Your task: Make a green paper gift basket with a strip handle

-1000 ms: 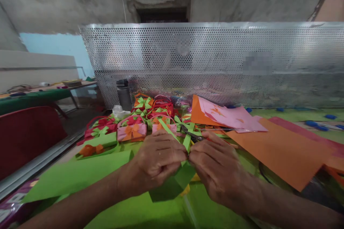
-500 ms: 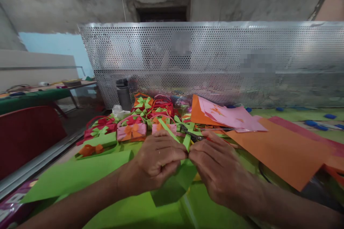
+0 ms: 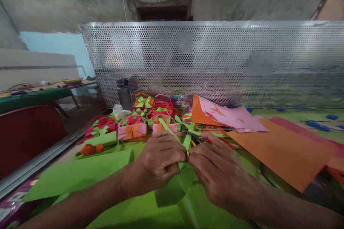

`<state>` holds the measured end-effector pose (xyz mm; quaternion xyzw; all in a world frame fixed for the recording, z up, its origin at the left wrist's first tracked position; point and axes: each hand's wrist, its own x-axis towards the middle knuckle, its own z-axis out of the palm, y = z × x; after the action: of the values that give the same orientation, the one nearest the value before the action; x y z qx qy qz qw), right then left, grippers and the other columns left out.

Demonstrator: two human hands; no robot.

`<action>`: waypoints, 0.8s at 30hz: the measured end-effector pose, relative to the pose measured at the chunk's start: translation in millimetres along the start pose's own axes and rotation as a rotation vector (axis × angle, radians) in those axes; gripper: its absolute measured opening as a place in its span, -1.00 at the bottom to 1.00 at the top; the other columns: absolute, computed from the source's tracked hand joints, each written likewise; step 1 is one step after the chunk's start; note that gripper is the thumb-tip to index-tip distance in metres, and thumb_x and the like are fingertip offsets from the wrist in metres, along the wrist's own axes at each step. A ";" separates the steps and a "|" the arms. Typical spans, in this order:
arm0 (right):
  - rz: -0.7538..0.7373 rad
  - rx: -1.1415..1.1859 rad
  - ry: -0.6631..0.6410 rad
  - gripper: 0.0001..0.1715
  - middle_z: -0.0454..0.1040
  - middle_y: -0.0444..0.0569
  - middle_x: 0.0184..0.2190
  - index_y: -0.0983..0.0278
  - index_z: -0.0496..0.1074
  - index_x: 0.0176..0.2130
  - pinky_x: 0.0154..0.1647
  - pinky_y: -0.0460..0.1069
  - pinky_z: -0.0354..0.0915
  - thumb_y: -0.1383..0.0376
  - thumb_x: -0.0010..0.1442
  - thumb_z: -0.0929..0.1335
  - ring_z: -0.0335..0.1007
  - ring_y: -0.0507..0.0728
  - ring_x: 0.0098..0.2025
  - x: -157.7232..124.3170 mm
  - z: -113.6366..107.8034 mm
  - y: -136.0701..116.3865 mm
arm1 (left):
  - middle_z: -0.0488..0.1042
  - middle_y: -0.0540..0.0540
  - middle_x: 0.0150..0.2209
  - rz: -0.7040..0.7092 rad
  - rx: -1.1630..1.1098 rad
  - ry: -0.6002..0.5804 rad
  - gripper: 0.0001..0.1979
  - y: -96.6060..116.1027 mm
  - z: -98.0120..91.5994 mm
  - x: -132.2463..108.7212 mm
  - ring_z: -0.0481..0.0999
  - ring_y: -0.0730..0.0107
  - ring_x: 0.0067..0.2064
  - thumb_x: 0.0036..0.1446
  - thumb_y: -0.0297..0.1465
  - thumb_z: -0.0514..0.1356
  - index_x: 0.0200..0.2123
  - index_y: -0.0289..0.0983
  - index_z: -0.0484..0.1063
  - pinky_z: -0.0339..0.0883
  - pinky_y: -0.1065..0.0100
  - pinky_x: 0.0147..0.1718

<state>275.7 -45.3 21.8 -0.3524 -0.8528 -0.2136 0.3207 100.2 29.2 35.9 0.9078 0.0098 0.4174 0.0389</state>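
My left hand (image 3: 163, 161) and my right hand (image 3: 217, 171) meet over the green work surface, fingers closed in a pinch. Between their fingertips are narrow light-green paper strips (image 3: 187, 143), which spread upward in a V. How the strips are joined at the fingertips is hidden. Just beyond my right fingers lie scissors (image 3: 198, 137) with dark metal and a red handle. Under my hands a piece of green paper (image 3: 172, 191) shows in shadow. Small paper handbags with bows, among them a pink one (image 3: 132, 131), stand just beyond my left hand.
A grey bottle (image 3: 124, 94) stands behind the handbags, before a perforated metal panel (image 3: 161, 50). Large green paper (image 3: 80, 173) lies at left. Orange sheets (image 3: 285, 150) and pink sheets (image 3: 231, 116) lie at right. Blue-handled scissors (image 3: 318, 126) rest at far right.
My hands keep pinching the green strips and have shifted only slightly. The dark green paper below them has moved a little to the right. More of the scissors' red handle shows.
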 end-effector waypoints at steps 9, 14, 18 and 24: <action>-0.005 -0.007 -0.012 -0.67 0.40 -0.04 -0.36 0.38 0.34 -0.25 0.11 0.19 -0.09 0.57 0.11 0.11 0.27 0.09 -0.31 1.6 -2.7 1.2 | 0.53 -0.07 -0.41 -0.007 0.033 -0.031 -0.73 2.9 -4.5 3.3 0.50 0.41 -0.35 -0.09 -0.69 0.01 -0.37 -0.27 0.36 0.31 0.29 -0.23; 0.019 -0.010 -0.031 -0.71 0.38 -0.08 -0.42 0.35 0.33 -0.29 0.06 0.18 -0.04 0.54 0.14 0.12 0.24 0.07 -0.35 0.7 -2.6 3.3 | 0.54 -0.10 -0.33 -0.023 0.003 -0.091 -0.71 0.4 -7.0 0.7 0.50 0.36 -0.29 -0.05 -0.66 0.06 -0.28 -0.24 0.36 0.27 0.27 -0.18; 0.027 0.010 -0.023 -0.73 0.36 -0.09 -0.46 0.35 0.33 -0.37 0.02 0.16 0.01 0.53 0.16 0.12 0.22 0.05 -0.40 2.1 -2.1 2.6 | 0.54 -0.11 -0.31 -0.068 -0.016 -0.147 -0.74 0.4 -5.8 -1.4 0.49 0.33 -0.27 -0.03 -0.63 0.07 -0.28 -0.24 0.37 0.26 0.26 -0.16; 0.058 0.038 -0.038 -0.72 0.42 -0.04 -0.40 0.37 0.34 -0.30 0.02 0.17 0.01 0.56 0.12 0.13 0.31 0.09 -0.32 5.7 -4.3 7.2 | 0.55 -0.12 -0.35 -0.165 -0.040 -0.129 -0.79 -2.7 -7.8 3.3 0.50 0.37 -0.28 0.04 -0.61 0.06 -0.31 -0.27 0.42 0.29 0.32 -0.21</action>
<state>279.6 -40.5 29.8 -0.3747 -0.8521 -0.1815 0.3172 96.4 32.5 43.2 0.9278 0.0738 0.3538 0.0921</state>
